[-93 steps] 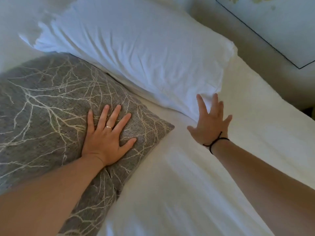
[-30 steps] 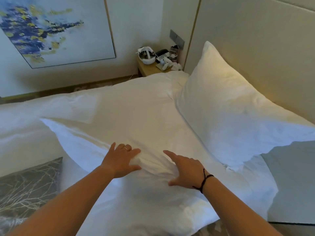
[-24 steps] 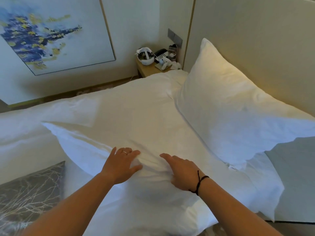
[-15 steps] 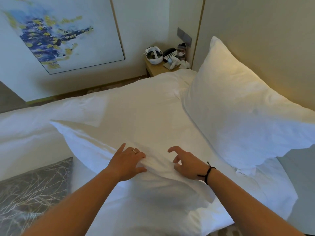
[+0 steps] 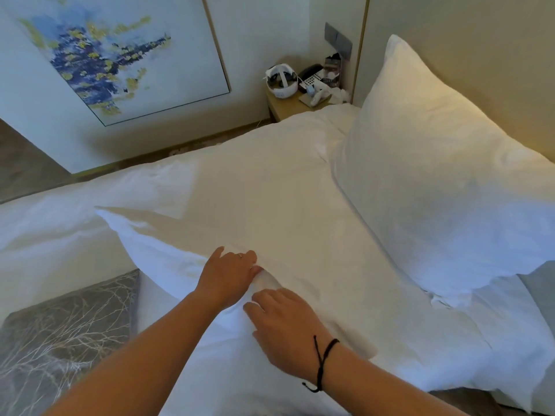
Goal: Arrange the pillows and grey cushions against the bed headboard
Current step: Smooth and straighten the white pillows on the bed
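A large white pillow (image 5: 270, 223) lies flat across the middle of the bed. My left hand (image 5: 229, 273) grips a fold of its cover at the near edge. My right hand (image 5: 285, 322) rests on the same cover just beside it, fingers curled into the fabric. A second white pillow (image 5: 435, 181) leans upright against the beige headboard (image 5: 480, 49) on the right. A grey cushion (image 5: 60, 331) with a pale branch pattern lies at the lower left, partly under the flat pillow.
A wooden nightstand (image 5: 288, 108) stands in the far corner with a white headset (image 5: 282, 81), a phone and small items. A framed blue and yellow painting (image 5: 114, 52) hangs on the left wall. White bedding (image 5: 45, 229) covers the bed.
I turned from the grey cushion to the flat white pillow. Over the last second both hands drew closer together on its near edge and bunched the cover.
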`<state>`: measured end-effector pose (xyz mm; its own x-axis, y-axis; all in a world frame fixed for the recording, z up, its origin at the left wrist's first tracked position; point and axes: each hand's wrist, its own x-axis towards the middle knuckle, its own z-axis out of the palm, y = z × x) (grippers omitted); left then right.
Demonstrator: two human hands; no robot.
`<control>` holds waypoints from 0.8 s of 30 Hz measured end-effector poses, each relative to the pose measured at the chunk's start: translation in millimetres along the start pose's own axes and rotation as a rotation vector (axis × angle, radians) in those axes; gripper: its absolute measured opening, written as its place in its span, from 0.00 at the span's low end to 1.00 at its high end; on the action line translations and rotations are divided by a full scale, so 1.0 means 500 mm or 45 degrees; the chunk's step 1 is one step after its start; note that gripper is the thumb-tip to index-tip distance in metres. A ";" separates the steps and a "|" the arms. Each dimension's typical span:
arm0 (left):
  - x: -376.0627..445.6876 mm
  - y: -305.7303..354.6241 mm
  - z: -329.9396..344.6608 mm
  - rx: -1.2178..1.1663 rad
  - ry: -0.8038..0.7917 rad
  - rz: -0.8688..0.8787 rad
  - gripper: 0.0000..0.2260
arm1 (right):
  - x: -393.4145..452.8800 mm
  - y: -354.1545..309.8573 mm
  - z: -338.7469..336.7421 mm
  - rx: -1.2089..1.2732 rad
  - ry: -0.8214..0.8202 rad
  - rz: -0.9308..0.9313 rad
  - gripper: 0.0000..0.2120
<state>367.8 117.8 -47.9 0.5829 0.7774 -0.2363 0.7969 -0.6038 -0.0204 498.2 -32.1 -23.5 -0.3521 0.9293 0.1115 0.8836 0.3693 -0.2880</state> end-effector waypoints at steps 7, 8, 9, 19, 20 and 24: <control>0.014 0.005 -0.001 0.111 -0.008 0.008 0.16 | -0.003 0.075 0.035 -0.029 -0.210 0.522 0.26; 0.010 0.003 0.001 0.133 0.039 -0.007 0.19 | -0.009 0.085 0.039 -0.017 -0.232 0.569 0.27; 0.006 0.000 0.002 0.176 0.101 -0.032 0.22 | -0.014 0.092 0.042 -0.012 -0.253 0.598 0.26; -0.021 -0.130 0.008 -0.055 0.172 -0.176 0.08 | -0.009 0.055 0.080 -0.197 -0.236 0.805 0.22; -0.024 -0.140 0.019 -0.072 0.179 -0.087 0.12 | -0.007 0.048 0.081 -0.195 -0.221 0.825 0.22; -0.025 -0.183 0.043 0.006 0.091 0.197 0.27 | -0.002 0.040 0.078 -0.053 -0.258 0.945 0.36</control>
<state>284.2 159.6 -63.9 0.7084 0.6856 -0.1676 0.6962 -0.7178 0.0061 504.2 -25.8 -66.6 0.2918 0.9162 -0.2746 0.9197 -0.3476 -0.1824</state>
